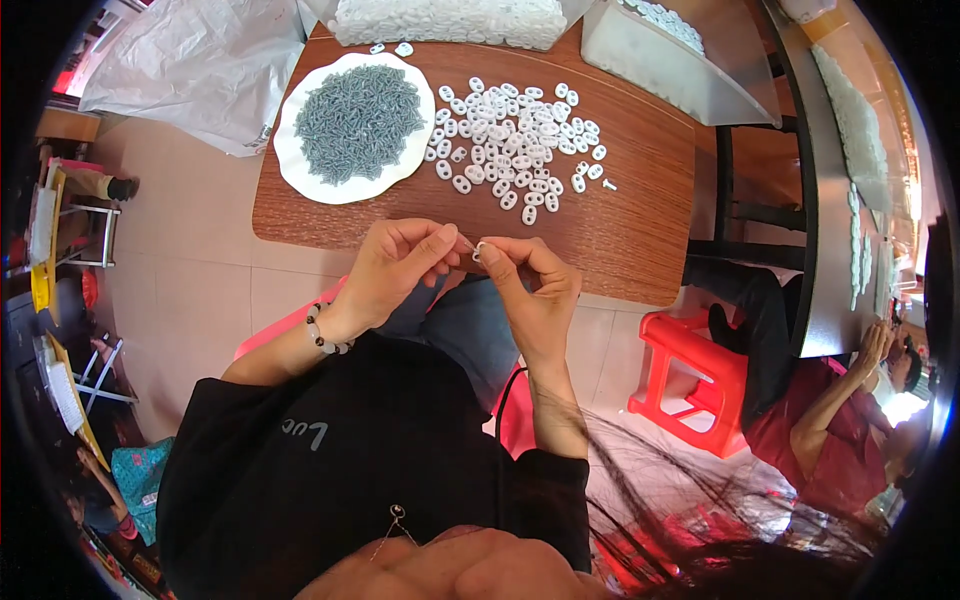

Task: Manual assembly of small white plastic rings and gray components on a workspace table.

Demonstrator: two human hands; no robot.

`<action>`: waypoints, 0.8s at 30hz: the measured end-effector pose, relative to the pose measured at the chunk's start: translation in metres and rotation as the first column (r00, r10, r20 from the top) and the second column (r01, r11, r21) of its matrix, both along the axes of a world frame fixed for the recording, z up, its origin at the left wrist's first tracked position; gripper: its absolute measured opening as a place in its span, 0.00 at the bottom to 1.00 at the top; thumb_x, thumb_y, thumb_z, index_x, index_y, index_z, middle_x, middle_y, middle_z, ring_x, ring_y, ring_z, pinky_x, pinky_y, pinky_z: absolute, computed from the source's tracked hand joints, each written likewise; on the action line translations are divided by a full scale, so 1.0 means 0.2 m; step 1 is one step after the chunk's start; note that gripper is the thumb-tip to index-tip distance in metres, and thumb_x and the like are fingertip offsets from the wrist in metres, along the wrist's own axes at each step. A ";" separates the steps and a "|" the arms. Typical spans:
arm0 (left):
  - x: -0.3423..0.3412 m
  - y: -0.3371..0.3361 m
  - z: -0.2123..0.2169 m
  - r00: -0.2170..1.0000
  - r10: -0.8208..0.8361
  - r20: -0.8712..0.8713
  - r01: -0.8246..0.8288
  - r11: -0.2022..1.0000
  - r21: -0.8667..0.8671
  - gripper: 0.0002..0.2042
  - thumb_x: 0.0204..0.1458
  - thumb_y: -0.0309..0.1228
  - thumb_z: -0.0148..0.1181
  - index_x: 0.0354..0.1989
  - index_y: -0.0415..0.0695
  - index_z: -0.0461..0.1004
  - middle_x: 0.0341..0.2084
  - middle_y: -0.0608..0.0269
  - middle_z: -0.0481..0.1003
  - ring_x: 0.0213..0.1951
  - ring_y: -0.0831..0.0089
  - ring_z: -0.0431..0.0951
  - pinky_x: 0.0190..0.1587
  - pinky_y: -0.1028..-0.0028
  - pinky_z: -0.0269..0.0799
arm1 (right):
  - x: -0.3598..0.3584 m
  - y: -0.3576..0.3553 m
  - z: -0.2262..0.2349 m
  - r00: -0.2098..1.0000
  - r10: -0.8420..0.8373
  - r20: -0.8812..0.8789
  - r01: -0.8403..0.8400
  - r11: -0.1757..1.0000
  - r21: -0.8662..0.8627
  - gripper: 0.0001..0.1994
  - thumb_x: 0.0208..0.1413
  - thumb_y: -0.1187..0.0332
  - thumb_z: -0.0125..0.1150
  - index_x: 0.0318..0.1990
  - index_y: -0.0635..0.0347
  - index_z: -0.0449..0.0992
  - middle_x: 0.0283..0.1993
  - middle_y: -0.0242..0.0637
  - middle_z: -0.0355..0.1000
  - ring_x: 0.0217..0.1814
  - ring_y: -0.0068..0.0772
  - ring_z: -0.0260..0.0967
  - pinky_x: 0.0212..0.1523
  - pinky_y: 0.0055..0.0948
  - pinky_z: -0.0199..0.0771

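Note:
My left hand [400,262] and my right hand [530,280] meet just off the near edge of a brown wooden table [640,210]. My right hand pinches a small white plastic ring piece [480,250]. My left hand's thumb and forefinger pinch something tiny against it; I cannot make out what. A bead bracelet is on my left wrist. Beyond my hands lies a loose heap of white plastic pieces [515,135]. To its left stands a white plate [290,150] piled with small grey screws [358,120].
A clear bag of white pieces [450,20] and a grey tray [670,65] lie at the table's far side. A crumpled plastic bag [190,65] lies far left. At right are a red stool [700,375], another table, and a seated person [840,420].

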State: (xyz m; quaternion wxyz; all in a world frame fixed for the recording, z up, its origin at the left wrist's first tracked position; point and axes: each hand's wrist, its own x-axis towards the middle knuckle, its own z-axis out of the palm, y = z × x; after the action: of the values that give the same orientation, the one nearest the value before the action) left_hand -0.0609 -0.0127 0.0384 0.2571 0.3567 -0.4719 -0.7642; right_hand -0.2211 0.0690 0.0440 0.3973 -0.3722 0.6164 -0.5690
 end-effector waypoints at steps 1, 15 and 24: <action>0.00 0.00 0.00 1.000 0.000 0.001 0.000 1.000 0.000 0.13 0.61 0.35 0.54 0.37 0.37 0.79 0.28 0.66 0.77 0.29 0.84 0.72 0.29 0.81 0.66 | 0.00 0.00 0.00 1.000 -0.001 -0.002 0.001 1.000 -0.014 0.06 0.54 0.74 0.65 0.37 0.67 0.80 0.31 0.30 0.74 0.33 0.16 0.69 0.37 0.16 0.68; -0.01 0.00 0.00 0.999 0.041 0.013 -0.042 0.999 0.018 0.06 0.55 0.27 0.61 0.33 0.38 0.80 0.24 0.67 0.77 0.25 0.84 0.69 0.28 0.82 0.62 | 0.01 0.00 0.01 1.000 0.011 -0.012 -0.012 1.000 -0.010 0.06 0.54 0.75 0.65 0.37 0.67 0.80 0.30 0.31 0.74 0.33 0.16 0.68 0.35 0.16 0.67; -0.02 0.02 -0.01 0.996 0.087 -0.029 -0.086 0.996 0.032 0.05 0.54 0.25 0.60 0.32 0.37 0.81 0.23 0.66 0.75 0.24 0.83 0.67 0.27 0.80 0.61 | 0.01 0.00 -0.04 1.000 0.019 0.009 -0.019 1.000 -0.018 0.06 0.54 0.76 0.64 0.38 0.69 0.79 0.33 0.33 0.74 0.35 0.19 0.71 0.38 0.17 0.70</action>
State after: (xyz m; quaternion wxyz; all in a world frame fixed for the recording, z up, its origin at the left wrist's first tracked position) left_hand -0.0649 -0.0089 0.0373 0.2916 0.3690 -0.4403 -0.7648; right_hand -0.2190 0.0682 0.0361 0.4021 -0.3790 0.6059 -0.5723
